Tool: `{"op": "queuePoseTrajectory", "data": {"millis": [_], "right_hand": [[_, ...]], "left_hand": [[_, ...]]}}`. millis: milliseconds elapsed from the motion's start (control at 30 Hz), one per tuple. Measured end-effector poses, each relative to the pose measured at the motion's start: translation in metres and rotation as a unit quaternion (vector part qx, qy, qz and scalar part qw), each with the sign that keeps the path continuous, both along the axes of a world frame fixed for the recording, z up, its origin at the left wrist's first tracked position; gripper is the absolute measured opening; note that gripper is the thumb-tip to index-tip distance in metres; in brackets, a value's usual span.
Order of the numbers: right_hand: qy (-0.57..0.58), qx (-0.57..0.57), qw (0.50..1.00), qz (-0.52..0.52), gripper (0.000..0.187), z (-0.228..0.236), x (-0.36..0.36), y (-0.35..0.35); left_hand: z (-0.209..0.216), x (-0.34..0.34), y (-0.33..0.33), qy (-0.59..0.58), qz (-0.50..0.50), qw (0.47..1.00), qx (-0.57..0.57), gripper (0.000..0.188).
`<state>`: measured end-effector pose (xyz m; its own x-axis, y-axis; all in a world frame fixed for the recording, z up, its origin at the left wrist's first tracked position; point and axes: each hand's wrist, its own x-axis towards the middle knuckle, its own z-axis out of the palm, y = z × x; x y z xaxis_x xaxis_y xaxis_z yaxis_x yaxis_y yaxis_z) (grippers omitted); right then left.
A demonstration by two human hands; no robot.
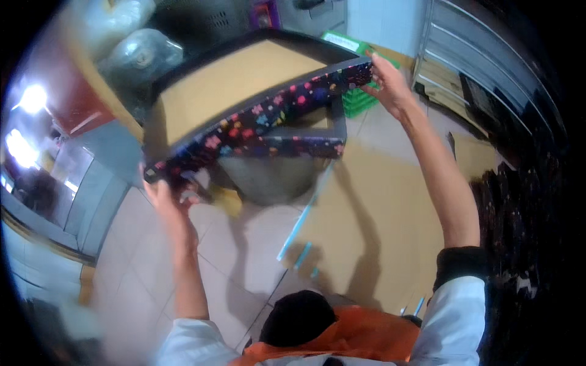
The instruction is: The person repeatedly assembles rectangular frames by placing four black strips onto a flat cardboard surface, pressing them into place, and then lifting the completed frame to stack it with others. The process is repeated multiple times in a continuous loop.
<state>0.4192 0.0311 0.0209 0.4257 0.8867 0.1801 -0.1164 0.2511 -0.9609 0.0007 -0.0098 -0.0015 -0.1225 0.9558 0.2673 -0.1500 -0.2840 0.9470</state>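
Both my hands hold up a wide, shallow box tray point(244, 91) with a plain tan inside and black outer walls patterned with colourful flowers. My left hand point(166, 198) is closed around its near left corner. At the near right corner, my right hand point(389, 85) grips the wall between thumb and fingers. The tray hangs tilted, its right end farther from me than its left. Just under it shows a second black flowered box point(299, 147), partly hidden by the tray. What bears this lower box I cannot tell.
A large flat cardboard sheet point(378, 226) lies on the tiled floor point(213, 262) in front of me. Green crates point(360, 102) stand beyond the tray. Dark flowered pieces point(513, 226) are stacked on the right, near a grey rack point(482, 49). Clear plastic bags point(143, 55) sit at the far left.
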Motion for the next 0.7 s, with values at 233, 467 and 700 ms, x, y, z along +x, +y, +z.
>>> {"op": "queuePoseTrajectory", "data": {"millis": [233, 467, 700], "right_hand": [[-0.213, -0.054, 0.973, -0.073, 0.05, -0.081, 0.025, -0.109], [-0.402, -0.433, 0.742, -0.316, 0.05, -0.414, 0.136, -0.396], [-0.231, -0.482, 0.764, -0.361, 0.039, -0.469, 0.073, -0.493]], "left_hand": [[-0.13, -0.001, -0.034, 0.05, 0.027, 0.993, -0.102, 0.057], [-0.336, 0.097, -0.008, 0.56, -0.223, 0.795, 0.068, 0.045], [-0.381, 0.149, 0.032, 0.678, -0.134, 0.722, -0.033, 0.044]]}}
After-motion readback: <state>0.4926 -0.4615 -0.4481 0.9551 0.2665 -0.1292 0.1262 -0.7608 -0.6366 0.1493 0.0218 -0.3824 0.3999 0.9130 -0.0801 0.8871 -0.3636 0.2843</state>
